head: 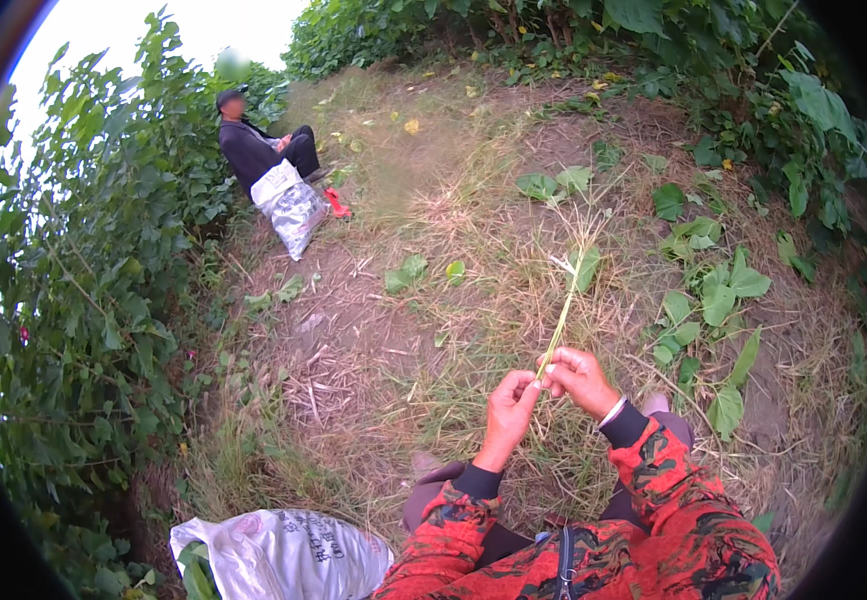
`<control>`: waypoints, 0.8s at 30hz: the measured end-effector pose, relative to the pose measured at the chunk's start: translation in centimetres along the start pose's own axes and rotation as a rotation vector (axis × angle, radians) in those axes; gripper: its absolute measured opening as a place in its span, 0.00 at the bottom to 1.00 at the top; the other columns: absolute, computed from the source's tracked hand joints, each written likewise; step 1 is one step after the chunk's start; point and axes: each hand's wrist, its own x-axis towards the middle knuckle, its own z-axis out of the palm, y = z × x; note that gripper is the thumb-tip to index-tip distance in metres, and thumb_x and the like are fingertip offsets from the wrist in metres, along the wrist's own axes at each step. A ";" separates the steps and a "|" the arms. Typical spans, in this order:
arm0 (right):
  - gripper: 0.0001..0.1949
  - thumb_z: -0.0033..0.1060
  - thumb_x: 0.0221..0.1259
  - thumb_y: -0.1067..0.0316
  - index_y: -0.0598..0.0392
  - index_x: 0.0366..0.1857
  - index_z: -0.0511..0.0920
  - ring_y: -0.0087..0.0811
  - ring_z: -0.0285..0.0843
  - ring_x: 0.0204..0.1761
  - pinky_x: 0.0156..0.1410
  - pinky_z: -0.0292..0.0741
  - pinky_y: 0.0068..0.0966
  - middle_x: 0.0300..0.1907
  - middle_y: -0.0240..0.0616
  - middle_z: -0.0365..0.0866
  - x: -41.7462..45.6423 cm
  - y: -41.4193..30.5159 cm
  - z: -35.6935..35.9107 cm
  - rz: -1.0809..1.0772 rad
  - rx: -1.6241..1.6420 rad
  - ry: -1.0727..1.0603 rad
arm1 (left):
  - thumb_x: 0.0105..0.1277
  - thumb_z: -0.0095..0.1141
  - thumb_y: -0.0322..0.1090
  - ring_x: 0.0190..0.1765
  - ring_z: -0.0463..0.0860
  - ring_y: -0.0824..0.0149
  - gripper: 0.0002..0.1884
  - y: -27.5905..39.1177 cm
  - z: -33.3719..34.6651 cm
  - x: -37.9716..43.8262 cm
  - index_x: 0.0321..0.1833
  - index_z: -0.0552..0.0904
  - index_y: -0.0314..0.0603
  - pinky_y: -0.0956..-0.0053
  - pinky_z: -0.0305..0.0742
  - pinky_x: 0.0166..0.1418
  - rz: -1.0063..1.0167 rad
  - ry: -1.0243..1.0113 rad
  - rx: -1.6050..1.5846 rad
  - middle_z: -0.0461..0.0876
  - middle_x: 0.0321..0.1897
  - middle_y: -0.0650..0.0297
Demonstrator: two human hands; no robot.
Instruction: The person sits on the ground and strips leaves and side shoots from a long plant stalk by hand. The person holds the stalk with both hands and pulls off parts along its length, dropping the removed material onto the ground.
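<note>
A thin bundle of yellow-green grass stalks (567, 306) is pinched between both my hands near its lower end. Its wispy seed heads spread out at the far end, over the grassy ground. My left hand (510, 411) grips the stalks between thumb and fingers. Just to its right, my right hand (582, 381) pinches them too, with a pale bracelet (613, 412) at the wrist. The fingertips of both hands nearly meet. Below the hands, dry and green grass covers the ground between my legs.
A white woven sack (298, 551) with leaves at its mouth lies at my lower left. Further off, a person (253, 142) sits beside another woven sack (291, 206) and a red object (337, 203). Cut leafy stems (718, 296) lie at right. Tall leafy plants (88, 300) line both sides.
</note>
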 end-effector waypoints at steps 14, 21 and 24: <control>0.07 0.52 0.65 0.66 0.57 0.37 0.76 0.17 0.75 0.27 0.33 0.74 0.15 0.29 0.32 0.80 -0.6 0.0 -0.6 -0.001 0.001 -0.053 | 0.64 0.56 0.25 0.35 0.78 0.78 0.04 -0.6 -1.2 0.0 0.40 0.77 0.37 0.82 0.73 0.41 -0.058 -0.152 -0.117 0.80 0.32 0.69; 0.07 0.53 0.63 0.66 0.58 0.34 0.77 0.17 0.75 0.28 0.35 0.73 0.17 0.30 0.30 0.79 -0.5 0.2 -1.3 -0.046 -0.220 0.008 | 0.63 0.58 0.26 0.35 0.76 0.81 0.03 -0.2 -0.8 0.0 0.38 0.79 0.39 0.84 0.71 0.40 -0.085 -0.114 -0.030 0.80 0.32 0.72; 0.07 0.53 0.63 0.66 0.58 0.34 0.77 0.18 0.77 0.29 0.35 0.74 0.18 0.30 0.30 0.80 -0.4 0.0 -0.9 0.008 -0.209 0.009 | 0.62 0.58 0.26 0.33 0.74 0.82 0.02 -0.1 -0.9 -0.1 0.36 0.79 0.40 0.86 0.69 0.38 -0.086 -0.110 -0.085 0.78 0.30 0.73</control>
